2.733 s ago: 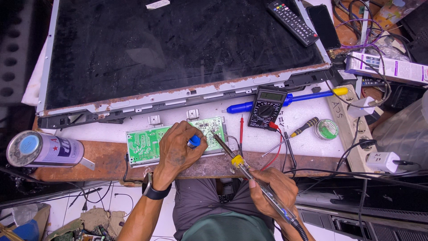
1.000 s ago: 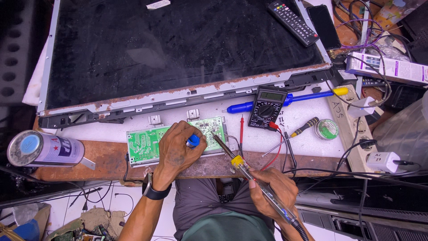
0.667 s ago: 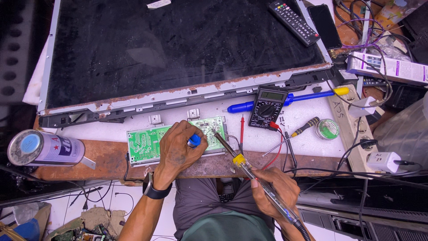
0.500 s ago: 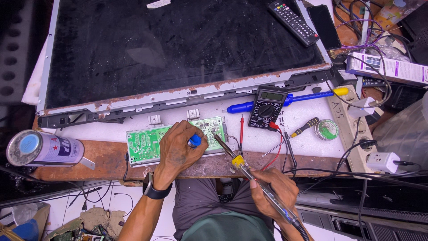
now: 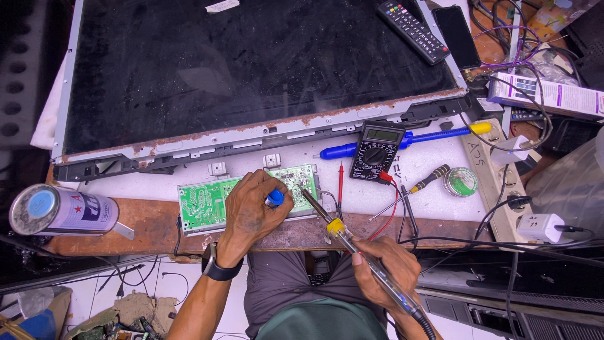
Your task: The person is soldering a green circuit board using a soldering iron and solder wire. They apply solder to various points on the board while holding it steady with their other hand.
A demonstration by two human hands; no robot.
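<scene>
A green circuit board (image 5: 204, 203) lies at the near edge of the wooden bench. My left hand (image 5: 255, 211) rests on the board and grips a small blue-tipped tool (image 5: 274, 198), pressed against the board. My right hand (image 5: 384, 271) holds a soldering iron (image 5: 343, 234) with a clear handle and yellow collar. Its tip (image 5: 306, 194) points up-left onto the right end of the board, close to the blue tool. I wear a black watch (image 5: 217, 269) on the left wrist.
A large flat screen panel (image 5: 251, 69) fills the back. A black multimeter (image 5: 376, 151) with red and black leads, a blue screwdriver (image 5: 402, 138), a small screwdriver (image 5: 428, 179) and a solder tin (image 5: 460, 181) lie right of the board. A spray can (image 5: 60, 211) lies left. A power strip (image 5: 497, 176) stands right.
Almost nothing differs. Both hands stay on the board; the soldering iron shifted very slightly and came back.
</scene>
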